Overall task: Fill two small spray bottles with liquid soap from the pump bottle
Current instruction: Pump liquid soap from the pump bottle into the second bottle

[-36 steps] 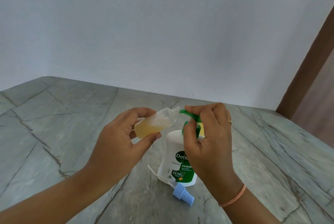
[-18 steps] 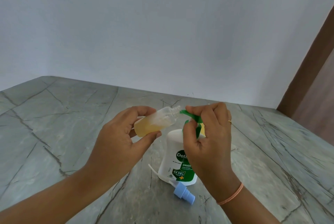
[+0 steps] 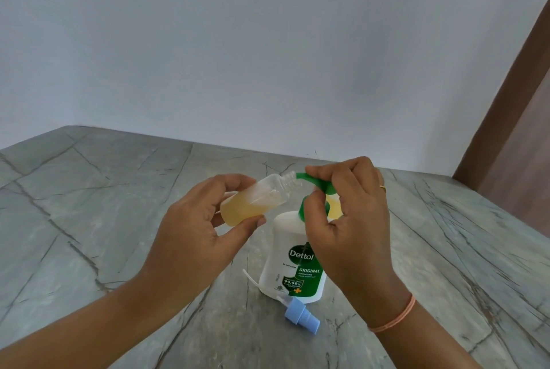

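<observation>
The left fingers [image 3: 235, 180] and thumb are curled round the small clear plastic spray bottle [image 3: 256, 202]. They pinch its lower, soap-filled half and tilt it so the open threaded neck sits right at the spout of the green plastic pump head [image 3: 316, 185]; whether neck and spout touch I cannot tell. The right fingers [image 3: 333, 167] are bent over the top of that pump head, with the thumb against the green collar below. So the right hand [image 3: 354, 219] grasps the pump and the left hand [image 3: 193, 234] grasps the little bottle, which looks roughly half full of amber soap. It should be light, thin-walled and a bit springy. A hard squeeze could push soap out of the open mouth, and any drip on the outside would make it slick. The middle of the barrel, with the neck left free, seems the right hold. The white plastic pump bottle [image 3: 282, 237] stands upright on the grey veined stone counter [image 3: 89, 190]. It is probably heavier and steady on its broad base, though a slanted press might rock it, so a straight downward push is safest. Just in front of its base lies the pale blue spray cap [image 3: 302, 316] with its thin white dip tube, apart from both hands. A yellowish shape shows behind the right hand; I cannot tell whether it is the second spray bottle.
</observation>
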`<action>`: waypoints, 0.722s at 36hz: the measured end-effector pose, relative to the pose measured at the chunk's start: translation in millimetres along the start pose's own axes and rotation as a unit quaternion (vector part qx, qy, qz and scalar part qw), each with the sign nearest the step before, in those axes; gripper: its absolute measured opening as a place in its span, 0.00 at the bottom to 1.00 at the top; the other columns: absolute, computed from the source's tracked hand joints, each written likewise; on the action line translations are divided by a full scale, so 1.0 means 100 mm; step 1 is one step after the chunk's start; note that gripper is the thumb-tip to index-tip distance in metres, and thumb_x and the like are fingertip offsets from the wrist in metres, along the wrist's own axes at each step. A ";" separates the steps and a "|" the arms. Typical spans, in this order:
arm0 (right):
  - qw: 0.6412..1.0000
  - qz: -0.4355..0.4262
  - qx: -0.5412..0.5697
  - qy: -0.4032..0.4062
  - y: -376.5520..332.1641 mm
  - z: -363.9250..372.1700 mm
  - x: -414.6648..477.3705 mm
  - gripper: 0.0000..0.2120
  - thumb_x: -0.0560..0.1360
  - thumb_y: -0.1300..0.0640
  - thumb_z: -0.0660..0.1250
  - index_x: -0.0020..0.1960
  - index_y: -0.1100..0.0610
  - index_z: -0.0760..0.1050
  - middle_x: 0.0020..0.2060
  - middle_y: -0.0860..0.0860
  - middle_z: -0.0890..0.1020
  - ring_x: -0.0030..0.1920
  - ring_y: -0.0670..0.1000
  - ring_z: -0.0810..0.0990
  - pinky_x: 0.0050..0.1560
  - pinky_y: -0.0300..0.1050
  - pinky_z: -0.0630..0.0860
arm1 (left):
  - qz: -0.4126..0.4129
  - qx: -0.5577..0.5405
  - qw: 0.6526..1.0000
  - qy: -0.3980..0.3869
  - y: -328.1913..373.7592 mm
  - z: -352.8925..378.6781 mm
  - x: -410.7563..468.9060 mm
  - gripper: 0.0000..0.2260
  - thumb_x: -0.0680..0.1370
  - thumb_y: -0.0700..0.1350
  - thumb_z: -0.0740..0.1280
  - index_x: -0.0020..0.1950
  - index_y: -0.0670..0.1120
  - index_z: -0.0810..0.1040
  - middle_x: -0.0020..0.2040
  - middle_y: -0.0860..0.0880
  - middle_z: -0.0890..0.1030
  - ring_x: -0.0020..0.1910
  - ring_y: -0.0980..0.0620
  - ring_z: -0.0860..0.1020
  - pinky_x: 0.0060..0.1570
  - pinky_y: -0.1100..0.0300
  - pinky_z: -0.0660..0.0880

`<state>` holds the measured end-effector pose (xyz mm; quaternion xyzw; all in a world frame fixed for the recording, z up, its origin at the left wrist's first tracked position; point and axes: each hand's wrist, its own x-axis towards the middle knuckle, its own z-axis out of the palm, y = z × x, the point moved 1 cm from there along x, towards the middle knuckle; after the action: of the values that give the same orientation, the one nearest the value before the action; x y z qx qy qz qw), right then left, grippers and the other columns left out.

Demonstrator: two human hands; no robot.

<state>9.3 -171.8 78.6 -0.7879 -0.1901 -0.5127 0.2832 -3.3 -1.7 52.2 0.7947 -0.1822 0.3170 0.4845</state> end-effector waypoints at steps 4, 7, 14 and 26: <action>1.000 0.002 0.013 0.018 -0.01 0.04 -0.04 0.11 0.70 0.58 0.59 0.45 0.58 0.78 0.40 0.47 0.70 0.42 0.48 0.69 0.39 0.42 0.68 | 0.003 -0.001 1.000 0.001 0.01 0.00 0.01 0.17 0.65 0.54 0.71 0.53 0.61 0.73 0.52 0.62 0.78 0.50 0.62 0.79 0.44 0.74 0.75; 1.000 0.001 0.014 0.024 -0.01 0.07 -0.08 0.11 0.70 0.59 0.59 0.45 0.59 0.78 0.39 0.48 0.71 0.41 0.49 0.70 0.37 0.44 0.69 | 0.006 0.006 1.000 0.001 0.00 -0.01 0.01 0.17 0.65 0.53 0.71 0.52 0.63 0.72 0.51 0.63 0.77 0.51 0.63 0.78 0.44 0.76 0.74; 1.000 0.010 0.010 0.004 -0.03 0.04 -0.07 0.12 0.70 0.58 0.58 0.47 0.57 0.78 0.41 0.48 0.72 0.42 0.48 0.69 0.39 0.45 0.71 | 0.007 0.008 1.000 -0.001 0.00 -0.02 0.01 0.17 0.65 0.55 0.70 0.52 0.63 0.72 0.50 0.65 0.77 0.51 0.64 0.77 0.43 0.77 0.73; 1.000 0.000 -0.007 -0.002 -0.04 -0.01 0.00 0.12 0.70 0.57 0.58 0.46 0.57 0.78 0.41 0.47 0.71 0.42 0.48 0.70 0.39 0.44 0.71 | 0.004 -0.005 1.000 0.003 0.02 -0.02 0.01 0.16 0.65 0.54 0.71 0.52 0.62 0.73 0.51 0.64 0.77 0.52 0.64 0.77 0.43 0.76 0.73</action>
<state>6.0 -169.7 79.9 -0.7911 -0.1871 -0.5121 0.2774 -4.4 -0.8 55.5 0.7907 -0.1856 0.3201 0.4877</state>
